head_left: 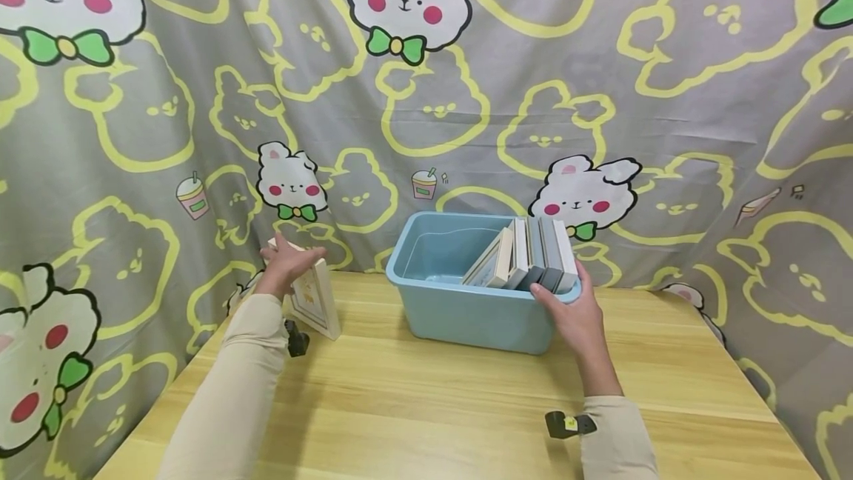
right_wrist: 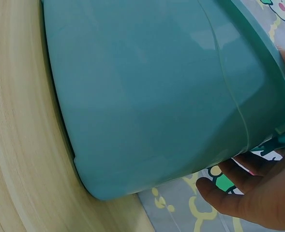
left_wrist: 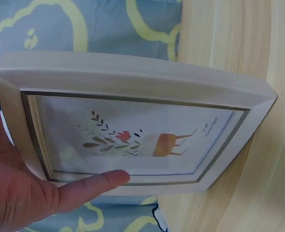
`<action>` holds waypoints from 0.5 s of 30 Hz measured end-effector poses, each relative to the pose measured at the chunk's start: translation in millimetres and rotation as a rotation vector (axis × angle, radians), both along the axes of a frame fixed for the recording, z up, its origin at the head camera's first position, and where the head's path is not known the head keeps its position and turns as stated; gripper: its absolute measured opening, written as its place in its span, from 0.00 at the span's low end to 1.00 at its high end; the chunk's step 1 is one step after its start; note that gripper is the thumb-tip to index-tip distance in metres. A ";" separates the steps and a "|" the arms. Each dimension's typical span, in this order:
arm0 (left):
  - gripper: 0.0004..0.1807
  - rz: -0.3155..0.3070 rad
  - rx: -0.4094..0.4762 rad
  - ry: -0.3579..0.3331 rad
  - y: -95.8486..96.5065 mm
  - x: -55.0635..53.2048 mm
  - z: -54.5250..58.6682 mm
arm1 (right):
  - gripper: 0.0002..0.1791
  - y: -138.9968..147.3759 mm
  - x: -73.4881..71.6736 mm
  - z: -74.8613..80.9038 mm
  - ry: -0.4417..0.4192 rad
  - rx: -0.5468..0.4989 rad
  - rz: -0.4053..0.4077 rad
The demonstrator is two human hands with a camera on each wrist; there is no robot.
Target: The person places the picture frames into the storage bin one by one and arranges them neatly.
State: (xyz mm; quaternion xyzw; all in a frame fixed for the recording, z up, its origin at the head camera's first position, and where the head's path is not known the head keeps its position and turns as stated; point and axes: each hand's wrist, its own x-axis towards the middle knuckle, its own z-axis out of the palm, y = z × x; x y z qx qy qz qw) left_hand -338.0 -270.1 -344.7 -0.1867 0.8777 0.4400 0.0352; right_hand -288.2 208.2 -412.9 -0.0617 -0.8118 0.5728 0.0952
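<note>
Two hands (head_left: 286,261) at frame (head_left: 313,298) and bin rim (head_left: 400,261)

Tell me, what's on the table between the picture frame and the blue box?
Nothing. In the head view, only bare wooden table lies between the picture frame that the left hand holds and the blue box.

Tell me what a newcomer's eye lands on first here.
The blue plastic tub mid-table, with several picture frames standing on edge inside, the right hand gripping its near right rim. At the table's left, the left hand holds an upright white picture frame with a floral print.
</note>
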 end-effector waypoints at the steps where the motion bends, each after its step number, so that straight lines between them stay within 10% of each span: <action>1: 0.62 -0.006 0.021 0.005 -0.8 -0.3 -0.4 | 0.59 0.0 0.0 0.1 0.001 0.000 -0.002; 15: 0.56 -0.081 0.208 0.107 -5.0 -4.8 -6.4 | 0.59 0.3 -1.4 -1.8 0.006 0.000 -0.005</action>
